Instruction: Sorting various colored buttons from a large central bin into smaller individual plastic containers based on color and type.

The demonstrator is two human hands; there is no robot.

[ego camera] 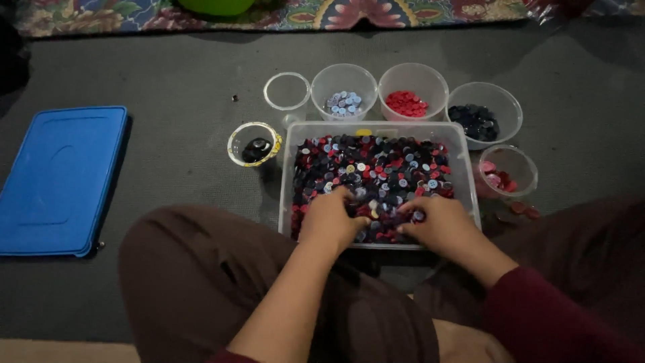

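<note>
A clear rectangular tub [466,151] on the floor in front of me is full of mixed buttons [376,168], red, dark blue, light blue and white. Both hands are down in the near part of the pile. My left hand [329,218] rests on the buttons with fingers curled into them. My right hand [437,222] lies beside it, fingertips pressed among the buttons; whether either hand pinches one is hidden. Beyond the tub stand clear cups: light blue buttons [344,103], red buttons [406,103], dark blue buttons [476,121], pink ones [497,178].
An empty clear cup [287,91] and a yellow-rimmed cup [254,143] with dark buttons stand left of the tub. A blue lid [60,178] lies far left on the grey carpet. A patterned cloth [336,13] runs along the back. My knees flank the tub.
</note>
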